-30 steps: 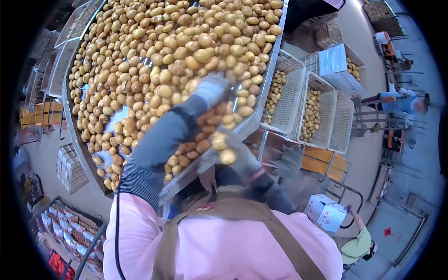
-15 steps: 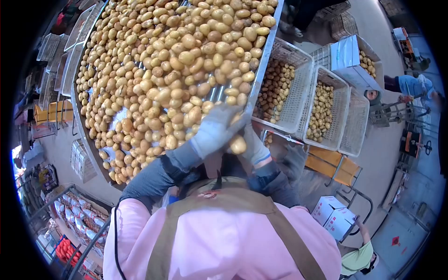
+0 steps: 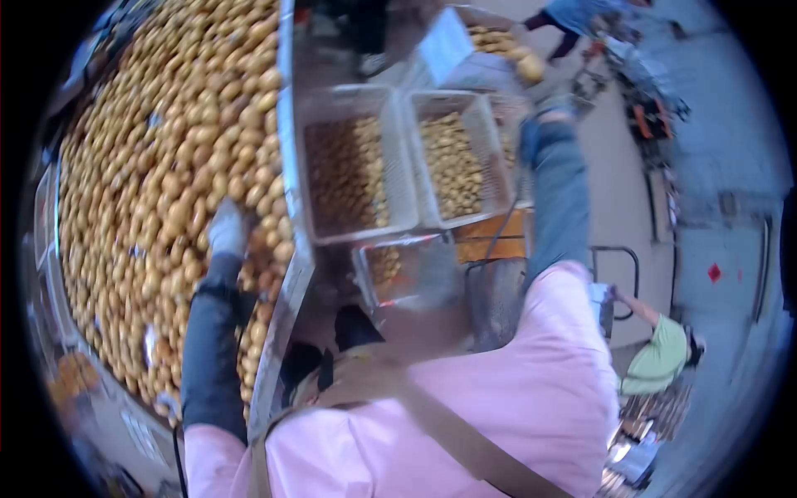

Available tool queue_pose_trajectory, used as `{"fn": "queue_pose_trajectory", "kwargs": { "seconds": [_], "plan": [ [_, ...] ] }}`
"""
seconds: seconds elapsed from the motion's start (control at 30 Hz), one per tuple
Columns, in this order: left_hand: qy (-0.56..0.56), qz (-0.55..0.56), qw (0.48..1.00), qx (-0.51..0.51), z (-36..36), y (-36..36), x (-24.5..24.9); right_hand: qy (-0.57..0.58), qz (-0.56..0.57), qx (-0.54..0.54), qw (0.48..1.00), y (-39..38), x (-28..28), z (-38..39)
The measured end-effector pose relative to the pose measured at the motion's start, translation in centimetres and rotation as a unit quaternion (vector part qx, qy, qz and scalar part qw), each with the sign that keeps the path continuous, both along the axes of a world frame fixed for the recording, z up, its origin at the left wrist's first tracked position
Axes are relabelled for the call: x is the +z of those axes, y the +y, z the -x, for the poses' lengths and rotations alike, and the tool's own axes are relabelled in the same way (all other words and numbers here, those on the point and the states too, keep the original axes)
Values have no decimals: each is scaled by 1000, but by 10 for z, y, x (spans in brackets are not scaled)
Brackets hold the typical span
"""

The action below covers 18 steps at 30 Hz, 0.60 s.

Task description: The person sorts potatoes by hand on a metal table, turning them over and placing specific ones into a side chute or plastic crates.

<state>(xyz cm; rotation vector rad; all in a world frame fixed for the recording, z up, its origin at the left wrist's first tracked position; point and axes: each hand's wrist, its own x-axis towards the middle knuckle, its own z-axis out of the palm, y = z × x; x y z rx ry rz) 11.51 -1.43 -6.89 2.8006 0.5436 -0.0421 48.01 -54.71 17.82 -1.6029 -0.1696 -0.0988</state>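
Note:
A sloping metal-edged table carries a thick layer of yellow-brown potatoes (image 3: 178,195). My left hand (image 3: 228,228), in a light grey glove, rests among them close to the table's right edge; its fingers are blurred and partly lost against the potatoes. Stretched far out to the right is my right hand (image 3: 554,104), gloved and smeared by motion. A larger potato (image 3: 530,66) appears just beyond its fingertips, near a potato-filled container with a pale blue sheet (image 3: 447,46); I cannot make out whether the hand touches that potato.
Two white plastic crates (image 3: 405,212) with potatoes stand right of the table. Below them are a clear-sided bin (image 3: 398,270) and an orange panel (image 3: 490,239). A person in a light green shirt (image 3: 656,361) is at lower right, another in blue (image 3: 581,12) at top right.
My view has swung right. My hands, close together at the table's edge with a potato, are now far apart: the right reaches over the crates, the left lies on the potatoes.

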Motion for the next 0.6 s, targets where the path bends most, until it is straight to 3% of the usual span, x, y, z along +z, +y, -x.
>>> {"fn": "queue_pose_trajectory", "kwargs": {
  "seconds": [0.03,0.1,0.13,0.17,0.2,0.23,0.27,0.3,0.33,0.37,0.4,0.43,0.47,0.5,0.53,0.57,0.6],
  "plan": [
    [15,85,996,37,-3,-9,42,31,-93,-4,995,-4,20,-28],
    [34,140,985,92,3,-7,65,82,-223,23,971,-5,28,-81],
    [-97,151,978,108,13,3,36,120,-271,49,954,10,21,-88],
    [-123,224,952,166,20,-4,62,158,-291,92,939,32,3,-75],
    [-181,314,908,211,31,16,32,173,-213,122,954,63,-13,-44],
    [-248,291,887,258,46,1,70,148,-39,184,971,99,-39,23],
    [-273,342,865,244,60,-19,115,91,170,240,952,127,-61,98],
    [-300,394,839,225,75,-43,147,116,206,326,915,155,-75,182],
    [-204,367,887,191,92,-70,146,290,-18,403,868,177,-89,245],
    [-105,337,923,154,105,-92,143,475,-202,406,754,199,-103,307],
    [-153,261,952,45,110,-112,145,556,-361,433,610,210,-128,346],
    [-197,176,962,-66,112,-120,146,605,-321,370,628,220,-133,383],
    [-139,209,968,9,112,-118,145,557,-216,370,712,214,-114,395],
    [-68,121,990,-14,100,-103,164,398,-76,457,792,208,-99,385],
    [-141,100,985,18,106,-83,98,215,83,502,834,187,-79,363],
    [-14,178,984,2,100,-65,96,-23,214,475,853,163,-79,333],
    [-52,149,986,-55,81,-62,107,-245,350,355,832,138,-80,302]
  ]
}}
